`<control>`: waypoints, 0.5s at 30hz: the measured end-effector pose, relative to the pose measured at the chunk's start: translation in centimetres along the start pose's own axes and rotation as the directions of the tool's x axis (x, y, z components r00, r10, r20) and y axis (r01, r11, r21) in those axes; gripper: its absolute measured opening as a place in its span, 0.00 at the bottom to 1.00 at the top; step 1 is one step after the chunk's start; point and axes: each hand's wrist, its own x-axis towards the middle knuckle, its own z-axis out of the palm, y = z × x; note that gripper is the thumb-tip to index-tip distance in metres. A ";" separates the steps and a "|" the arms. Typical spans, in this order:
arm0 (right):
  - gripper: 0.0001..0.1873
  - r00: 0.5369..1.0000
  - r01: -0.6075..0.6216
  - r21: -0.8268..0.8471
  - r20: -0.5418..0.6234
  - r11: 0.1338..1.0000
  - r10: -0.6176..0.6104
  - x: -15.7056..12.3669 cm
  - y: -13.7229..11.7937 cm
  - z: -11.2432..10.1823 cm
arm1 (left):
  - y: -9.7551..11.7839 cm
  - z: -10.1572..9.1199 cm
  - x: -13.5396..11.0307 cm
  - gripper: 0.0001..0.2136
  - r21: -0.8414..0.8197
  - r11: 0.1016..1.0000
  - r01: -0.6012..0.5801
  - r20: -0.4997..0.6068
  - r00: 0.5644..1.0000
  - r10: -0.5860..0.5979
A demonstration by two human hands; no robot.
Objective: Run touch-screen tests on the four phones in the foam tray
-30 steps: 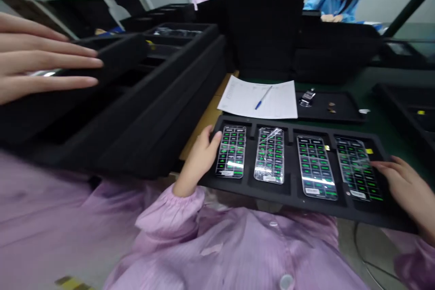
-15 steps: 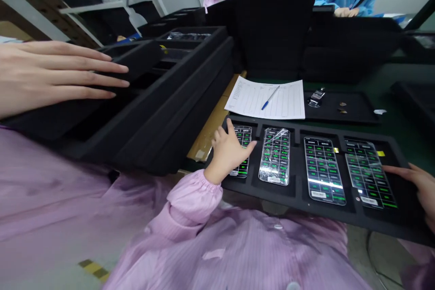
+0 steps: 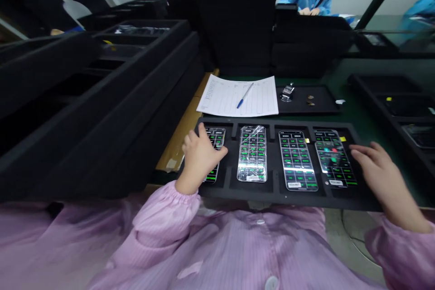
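A black foam tray lies in front of me, holding several smartphones in clear film, their screens showing grids of green labels. My left hand sits curled over the leftmost phone, hiding most of it. The second phone has a crinkled film at its top, and the third lies untouched. My right hand rests on the tray's right part with fingers apart, just right of the rightmost phone, which shows coloured spots.
A paper form with a blue pen lies behind the tray, beside a small black tray holding a metal part. Large black foam trays stand on the left, and another on the right. Co-workers in smocks sit beyond.
The view has swung left. The hand at the left edge has left the picture. My right hand has moved closer to the rightmost phone, and my left hand stays over the leftmost phone.
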 end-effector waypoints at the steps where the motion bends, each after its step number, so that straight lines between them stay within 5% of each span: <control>1: 0.31 0.999 0.013 0.041 -0.034 0.999 -0.012 -0.3 -1.2 -0.3 | -0.1 0.1 0.1 0.42 -0.003 1.000 -0.002 -0.007 1.000 0.002; 4: 0.28 0.983 0.185 0.086 -0.022 0.979 -0.183 -1.4 -6.1 -1.0 | -0.2 0.2 0.2 0.42 -0.015 1.000 -0.001 -0.011 1.000 0.000; 6: 0.33 0.964 0.247 -0.076 0.118 0.966 -0.238 -2.0 -9.4 -0.8 | -0.1 0.2 0.2 0.42 -0.019 1.000 0.001 -0.004 1.000 -0.002; 10: 0.51 0.934 0.268 -0.377 0.327 0.886 -0.144 -2.2 -13.6 0.4 | 0.1 0.0 0.0 0.41 -0.018 1.000 -0.005 -0.001 1.000 0.005; 15: 0.56 0.933 0.231 -0.418 0.353 0.879 -0.077 -1.6 -14.9 1.5 | -0.4 0.0 0.0 0.44 -0.028 1.000 -0.002 0.008 1.000 0.003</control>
